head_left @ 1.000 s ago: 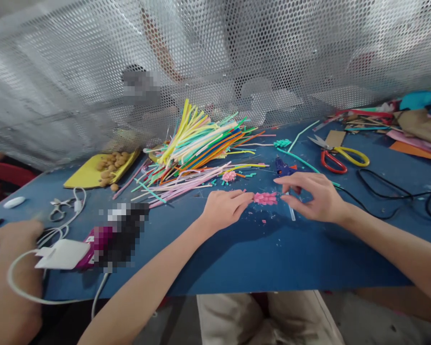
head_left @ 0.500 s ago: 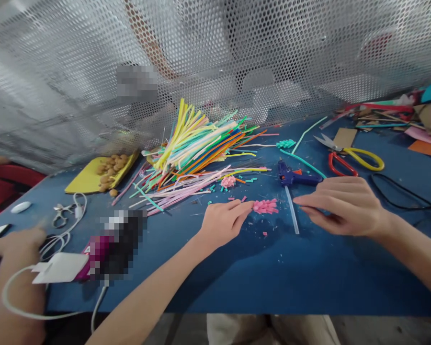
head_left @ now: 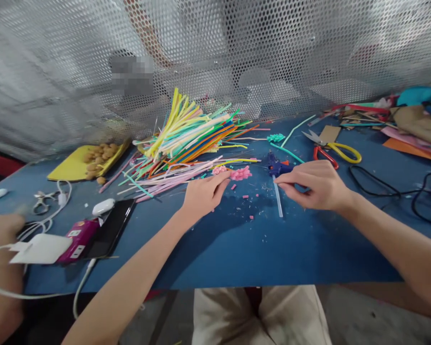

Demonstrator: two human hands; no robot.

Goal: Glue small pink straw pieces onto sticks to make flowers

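A pink fuzzy flower spike (head_left: 241,173), built from short cut pieces, is pinched at its left end in the fingertips of my left hand (head_left: 203,194). Just past those fingers, a paler pink cluster (head_left: 220,169) rests on the table. My right hand (head_left: 314,184) has its thumb and forefinger pressed together. Whatever they hold, if anything, is too small to make out. Its fingertips are beside the top of a clear glue stick (head_left: 279,201), just below a dark blue glue gun (head_left: 276,165). The hand partly hides the gun's handle.
Colourful pipe cleaners (head_left: 197,134) are heaped at the back. A teal flower spike (head_left: 276,138) and red-and-yellow-handled scissors (head_left: 325,143) lie behind the gun. At left are a phone (head_left: 111,230), white cables and another person's arm (head_left: 2,268). A perforated metal screen (head_left: 201,48) borders the table.
The view has shifted slightly. My left hand has carried the pink spike farther back and left, towards the pale cluster. My right hand has edged closer to the glue gun, fingers still pinched.
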